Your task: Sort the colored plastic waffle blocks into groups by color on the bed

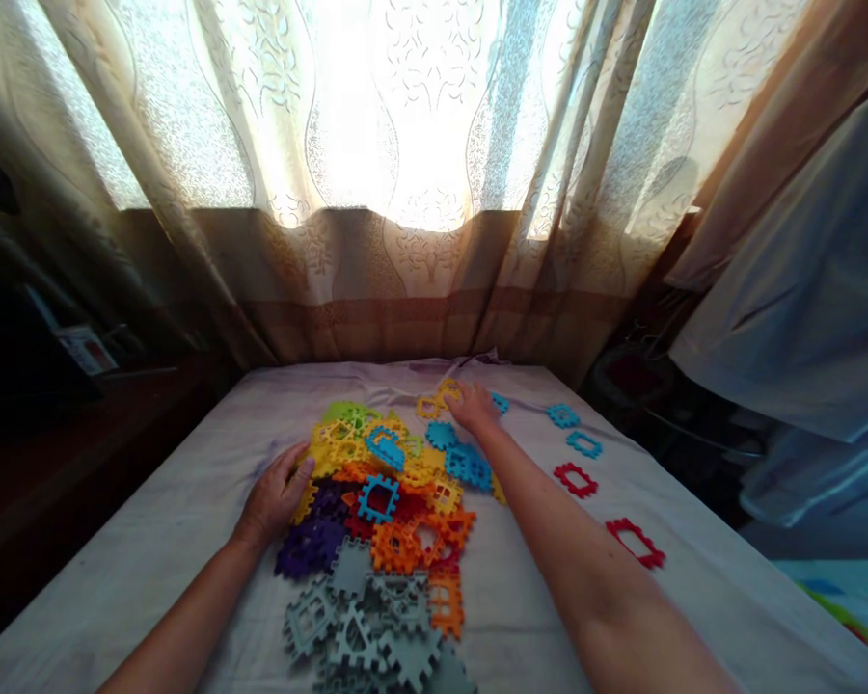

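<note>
A pile of interlocking plastic building tiles with toothed edges lies before me, partly sorted by colour. My left hand (pixel 279 492) rests at the pile's left side, thumb apart from the fingers, beside yellow tiles (pixel 339 441) and purple tiles (pixel 311 545). Beyond the pile, my right hand (pixel 472 405) has its fingertips on a yellow frame tile (pixel 448 389); the fingers partly cover it. Another yellow frame tile (pixel 426 408) lies just left of that one. Blue tiles (pixel 468 465) sit below my right wrist. Grey tiles (pixel 354 636) and orange tiles (pixel 397 546) form the nearer part.
Along the right of the sheet-covered surface (pixel 521 617) lie separate blue frames (pixel 584 443) and red frames (pixel 575 480). A curtain (pixel 420 280) hangs behind the far edge. Light cloth (pixel 796 328) hangs at right; a dark piece of furniture (pixel 101 434) stands at left.
</note>
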`<state>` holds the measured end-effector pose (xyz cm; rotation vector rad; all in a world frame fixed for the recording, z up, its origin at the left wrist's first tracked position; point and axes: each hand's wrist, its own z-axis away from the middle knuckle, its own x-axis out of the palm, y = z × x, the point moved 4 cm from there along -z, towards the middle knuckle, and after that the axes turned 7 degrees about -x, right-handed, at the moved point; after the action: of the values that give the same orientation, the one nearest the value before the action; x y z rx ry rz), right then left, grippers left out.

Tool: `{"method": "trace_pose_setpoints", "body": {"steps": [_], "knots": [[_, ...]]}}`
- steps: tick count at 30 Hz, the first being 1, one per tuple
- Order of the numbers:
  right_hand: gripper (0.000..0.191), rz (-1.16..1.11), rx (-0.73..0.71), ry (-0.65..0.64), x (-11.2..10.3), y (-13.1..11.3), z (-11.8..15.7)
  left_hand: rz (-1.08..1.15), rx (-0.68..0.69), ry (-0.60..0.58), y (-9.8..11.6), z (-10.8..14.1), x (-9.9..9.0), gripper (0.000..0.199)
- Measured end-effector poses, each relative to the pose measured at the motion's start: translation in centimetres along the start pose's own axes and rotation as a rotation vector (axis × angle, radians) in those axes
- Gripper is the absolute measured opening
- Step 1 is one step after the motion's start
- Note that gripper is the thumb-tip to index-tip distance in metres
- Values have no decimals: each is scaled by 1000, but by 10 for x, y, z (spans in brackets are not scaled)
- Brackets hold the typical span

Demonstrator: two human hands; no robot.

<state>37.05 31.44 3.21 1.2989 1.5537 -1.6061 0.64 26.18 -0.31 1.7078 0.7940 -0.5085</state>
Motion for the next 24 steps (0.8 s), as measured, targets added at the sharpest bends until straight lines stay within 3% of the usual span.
{"method": "trace_pose_setpoints", "body": {"steps": [3,7,12,15,18,22,23,24], "knots": [[58,0,19,-67,7,16,-25,-1,6,0,0,2,0,65],[60,-27,-66,-150,27,0,-36,-8,-3,-9,-1,3,-2,65],[40,-120,-306,-244,45,-35,-11,-23,-11,-9,0,3,-4,66],[37,-249,-473,-298,39,-39,9,-39,6,-2,-1,2,-5,63],[37,-255,-441,-157,7,-2,14,-62,16,2,-2,1,-5,61],[48,-21,-7,98,-51,104,13,-78,19,15,-5,-1,-4,61],[50,96,212,152,-62,134,16,-86,20,21,-5,-1,-3,61],[55,134,317,161,-68,155,18,-93,21,26,-5,-2,-3,61]]}}
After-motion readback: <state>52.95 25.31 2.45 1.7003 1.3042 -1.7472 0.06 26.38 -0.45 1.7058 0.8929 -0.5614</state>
